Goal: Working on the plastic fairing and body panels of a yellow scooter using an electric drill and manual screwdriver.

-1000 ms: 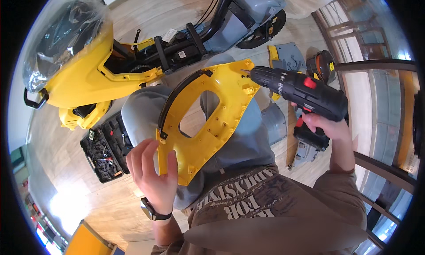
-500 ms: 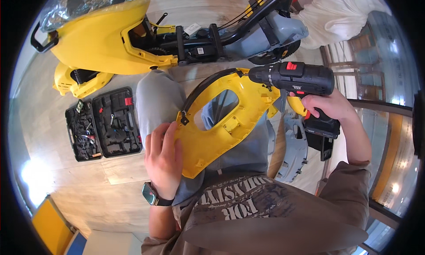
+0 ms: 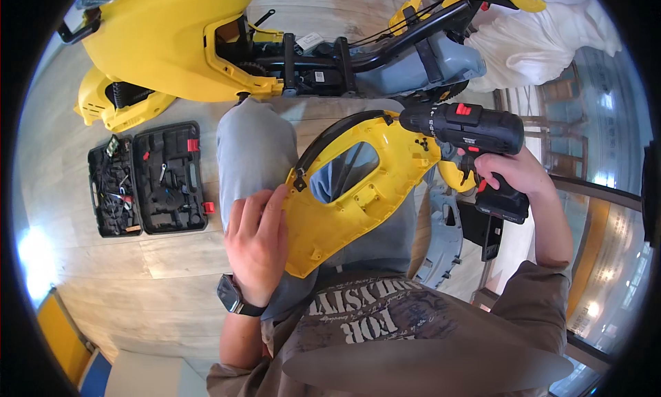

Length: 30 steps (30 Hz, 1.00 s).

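Note:
A curved yellow plastic panel [image 3: 337, 228] lies across my lap, its ribbed inner face up and a large opening through its middle. A black strip [image 3: 330, 137] runs along its upper left edge. My left hand [image 3: 256, 242] grips the panel's left end, fingers over the rim and thumb hidden. In my right hand [image 3: 513, 171] is a black cordless drill [image 3: 475, 128], held by its handle. Its chuck points left at the panel's far end, close to the end of the black strip. Whether the bit touches a screw there is too small to tell.
Ahead stands a partly assembled yellow ride-on vehicle [image 3: 158, 46] with an exposed black frame [image 3: 372, 59]. An open black tool case [image 3: 172, 214] lies on the floor at left. Grey plastic parts [image 3: 441, 249] rest beside my right leg, and white cloth [image 3: 537, 46] is at far right.
The view has turned slightly. The drill and the panel's far end sit a little further right and lower; both hands keep their holds.

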Motion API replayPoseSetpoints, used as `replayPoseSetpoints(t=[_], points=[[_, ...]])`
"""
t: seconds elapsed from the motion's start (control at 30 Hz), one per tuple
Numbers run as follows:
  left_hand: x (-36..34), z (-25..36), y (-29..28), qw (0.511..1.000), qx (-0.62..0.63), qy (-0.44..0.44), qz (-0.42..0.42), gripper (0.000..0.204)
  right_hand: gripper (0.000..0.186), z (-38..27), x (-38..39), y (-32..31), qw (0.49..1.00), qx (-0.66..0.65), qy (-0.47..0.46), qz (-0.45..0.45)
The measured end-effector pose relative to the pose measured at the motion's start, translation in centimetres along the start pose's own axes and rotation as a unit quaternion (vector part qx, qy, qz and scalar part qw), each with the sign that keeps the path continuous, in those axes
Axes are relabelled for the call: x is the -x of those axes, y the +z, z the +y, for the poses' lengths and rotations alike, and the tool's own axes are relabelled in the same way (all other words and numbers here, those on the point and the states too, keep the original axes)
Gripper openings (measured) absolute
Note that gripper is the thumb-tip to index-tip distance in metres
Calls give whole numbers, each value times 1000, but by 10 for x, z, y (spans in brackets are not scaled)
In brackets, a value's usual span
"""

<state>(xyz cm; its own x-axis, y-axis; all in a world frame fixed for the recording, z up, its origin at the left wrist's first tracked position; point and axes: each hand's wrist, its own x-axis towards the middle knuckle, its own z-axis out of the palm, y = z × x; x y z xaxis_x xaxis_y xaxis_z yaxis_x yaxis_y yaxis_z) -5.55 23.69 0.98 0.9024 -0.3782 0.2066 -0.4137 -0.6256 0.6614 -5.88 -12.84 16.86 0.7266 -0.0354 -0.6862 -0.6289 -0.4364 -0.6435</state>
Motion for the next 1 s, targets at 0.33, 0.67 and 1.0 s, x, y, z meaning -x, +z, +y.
replayPoseSetpoints(t=[0.33, 0.67, 1.0], points=[[1, -3, 2, 1000, -10, 17, 12, 39, 34, -1, 2, 0, 999, -1, 7, 38], [-1, -4, 2, 1000, 0, 16, 3, 35, 35, -4, 0, -1, 999, 6, 30, 23], [5, -7, 8, 1000, 10, 20, 20, 36, 26, -38, -13, -4, 991, 116, 67, -1]])
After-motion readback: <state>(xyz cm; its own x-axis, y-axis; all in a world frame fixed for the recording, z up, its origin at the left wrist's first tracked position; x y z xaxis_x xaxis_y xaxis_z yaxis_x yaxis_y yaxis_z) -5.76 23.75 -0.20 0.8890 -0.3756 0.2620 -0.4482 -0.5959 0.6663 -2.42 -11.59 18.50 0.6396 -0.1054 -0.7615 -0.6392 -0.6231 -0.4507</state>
